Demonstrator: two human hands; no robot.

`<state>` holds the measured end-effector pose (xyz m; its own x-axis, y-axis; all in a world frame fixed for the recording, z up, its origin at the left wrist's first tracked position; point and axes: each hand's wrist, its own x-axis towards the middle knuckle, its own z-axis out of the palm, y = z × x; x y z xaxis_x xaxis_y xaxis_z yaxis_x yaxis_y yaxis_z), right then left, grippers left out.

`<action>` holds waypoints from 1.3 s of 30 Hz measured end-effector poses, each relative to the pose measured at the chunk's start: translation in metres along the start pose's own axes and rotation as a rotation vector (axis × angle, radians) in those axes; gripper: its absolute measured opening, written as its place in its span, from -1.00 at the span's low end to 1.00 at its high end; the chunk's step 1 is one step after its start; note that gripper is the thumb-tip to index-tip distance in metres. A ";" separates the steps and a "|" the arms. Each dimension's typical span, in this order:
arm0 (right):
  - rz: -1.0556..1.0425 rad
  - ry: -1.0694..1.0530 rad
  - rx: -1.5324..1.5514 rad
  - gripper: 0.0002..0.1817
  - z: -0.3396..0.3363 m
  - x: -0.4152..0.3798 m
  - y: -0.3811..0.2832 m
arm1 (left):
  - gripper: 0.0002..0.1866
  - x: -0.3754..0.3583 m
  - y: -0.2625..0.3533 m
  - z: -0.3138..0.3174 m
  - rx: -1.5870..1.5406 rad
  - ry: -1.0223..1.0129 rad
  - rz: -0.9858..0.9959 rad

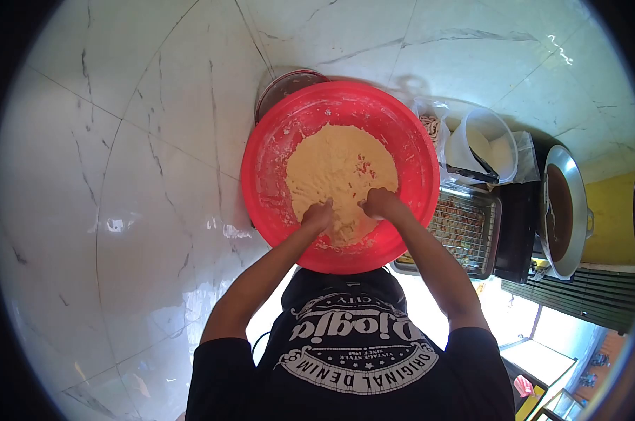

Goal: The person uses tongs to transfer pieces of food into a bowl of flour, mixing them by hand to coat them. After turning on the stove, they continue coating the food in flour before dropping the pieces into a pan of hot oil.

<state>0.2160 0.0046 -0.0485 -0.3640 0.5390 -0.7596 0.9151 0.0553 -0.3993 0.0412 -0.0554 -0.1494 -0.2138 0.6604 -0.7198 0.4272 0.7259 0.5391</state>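
Note:
A wide red plastic basin [261, 158] holds a broad bed of pale yellow flour [335, 165], with loose dust and small clumps along its wall. Both hands are in the near half of the flour, a short gap between them. My left hand [318, 216] is closed, its curled fingers in the flour and its thumb on top. To its right, my right hand [382, 204] is also closed, knuckles up and fingers turned down into the flour. The fingertips of both are partly hidden. Some red basin bottom shows through the flour beyond my right hand.
Behind the basin shows the rim of another round container [289, 83]. To the right stand a clear plastic tub [496, 133], a wire rack over a tray [465, 224] and a large metal pan [577, 203] with brown contents. A tiled marble-look wall [156, 140] surrounds the left and back.

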 end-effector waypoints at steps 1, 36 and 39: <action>0.054 0.176 -0.154 -0.57 0.009 0.009 0.004 | -0.47 -0.004 0.005 0.005 -0.001 0.001 0.004; 0.112 -0.099 0.082 -0.69 0.016 0.034 0.007 | -0.60 -0.041 0.043 0.006 -0.424 -0.209 -0.293; 0.055 -0.300 0.034 -0.61 0.013 0.036 -0.005 | -0.63 -0.029 0.035 0.017 -0.513 -0.523 -0.132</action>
<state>0.1965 0.0129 -0.0800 -0.3535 0.2678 -0.8963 0.9305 0.0020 -0.3664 0.0772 -0.0528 -0.1168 0.2659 0.4765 -0.8380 -0.0647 0.8762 0.4776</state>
